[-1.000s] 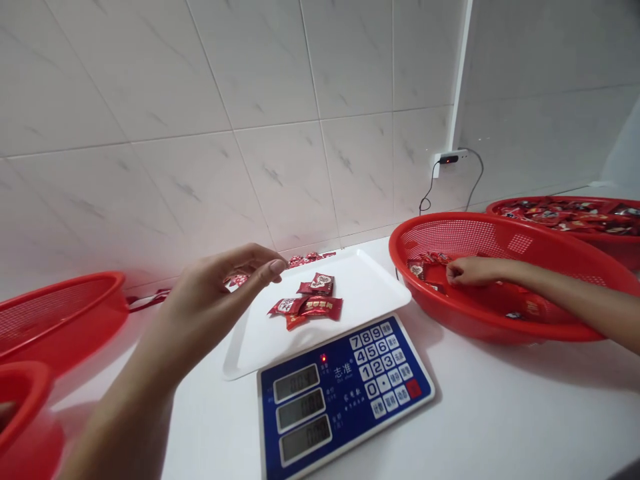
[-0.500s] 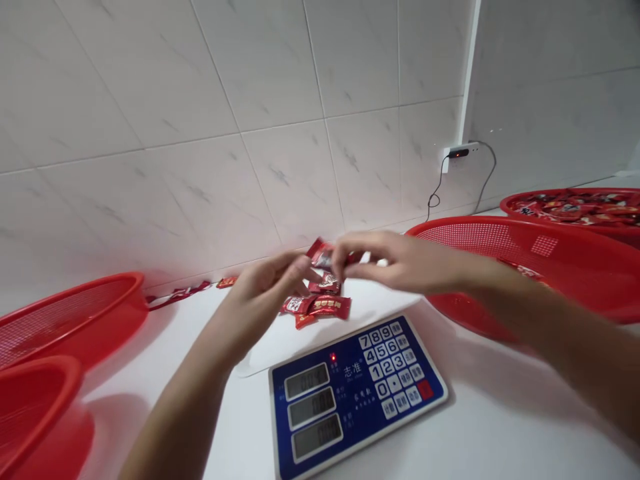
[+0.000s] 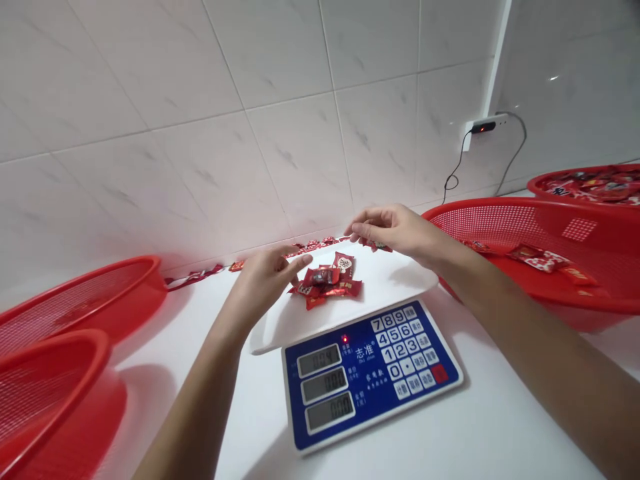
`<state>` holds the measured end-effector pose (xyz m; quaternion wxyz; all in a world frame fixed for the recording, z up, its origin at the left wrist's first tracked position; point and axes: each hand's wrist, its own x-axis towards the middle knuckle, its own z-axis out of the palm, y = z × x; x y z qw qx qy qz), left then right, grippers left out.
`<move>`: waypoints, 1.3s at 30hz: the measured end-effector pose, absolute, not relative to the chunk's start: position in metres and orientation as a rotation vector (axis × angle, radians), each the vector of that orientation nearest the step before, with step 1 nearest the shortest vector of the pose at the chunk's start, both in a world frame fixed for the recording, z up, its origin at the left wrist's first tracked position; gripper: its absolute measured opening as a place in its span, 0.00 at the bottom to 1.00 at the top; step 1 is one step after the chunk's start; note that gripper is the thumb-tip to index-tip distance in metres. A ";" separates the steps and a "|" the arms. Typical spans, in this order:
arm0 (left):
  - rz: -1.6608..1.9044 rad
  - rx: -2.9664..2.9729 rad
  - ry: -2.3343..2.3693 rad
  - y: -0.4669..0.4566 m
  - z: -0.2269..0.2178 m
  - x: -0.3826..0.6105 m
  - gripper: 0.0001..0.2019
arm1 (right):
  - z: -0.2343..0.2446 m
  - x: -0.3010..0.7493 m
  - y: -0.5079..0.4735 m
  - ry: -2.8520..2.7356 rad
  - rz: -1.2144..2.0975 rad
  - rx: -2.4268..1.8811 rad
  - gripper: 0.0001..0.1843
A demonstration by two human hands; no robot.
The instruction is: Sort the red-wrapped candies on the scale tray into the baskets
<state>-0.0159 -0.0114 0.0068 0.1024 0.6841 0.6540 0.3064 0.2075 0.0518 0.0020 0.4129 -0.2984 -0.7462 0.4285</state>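
Several red wrapped candies (image 3: pixel 327 281) lie in a loose heap on the white tray (image 3: pixel 280 327) of a blue digital scale (image 3: pixel 373 380). At the left side of the heap is my left hand (image 3: pixel 265 280), its thumb and fingers apart and nothing visible between them. My right hand (image 3: pixel 387 230) is over the tray's far right part, fingers curled. A red wrapped candy (image 3: pixel 377 246) shows under those fingers, partly hidden by the hand. The scale's displays are lit, with a small red light beside them.
Red plastic baskets (image 3: pixel 145 267) stand at the left. At the right, a larger red basket (image 3: pixel 480 213) holds several wrapped candies, and a fuller one (image 3: pixel 600 187) stands behind it. More wrapped candies (image 3: pixel 195 275) line the tiled wall. A plugged power strip (image 3: pixel 485 127) hangs above.
My hands have moved apart, the right one up and rightward with a candy. Another candy now lies on top of the heap. The view has shifted slightly.
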 end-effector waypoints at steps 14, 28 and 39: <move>1.326 2.075 1.874 -0.027 0.020 -0.012 0.19 | -0.001 0.203 0.048 -1.797 1.002 -0.796 0.08; 1.303 2.086 1.843 -0.026 0.016 -0.009 0.19 | -0.013 0.199 0.047 -1.960 0.959 -0.801 0.16; 1.450 2.053 1.826 -0.035 0.027 -0.022 0.18 | 0.023 0.301 0.079 -2.111 0.192 -1.674 0.13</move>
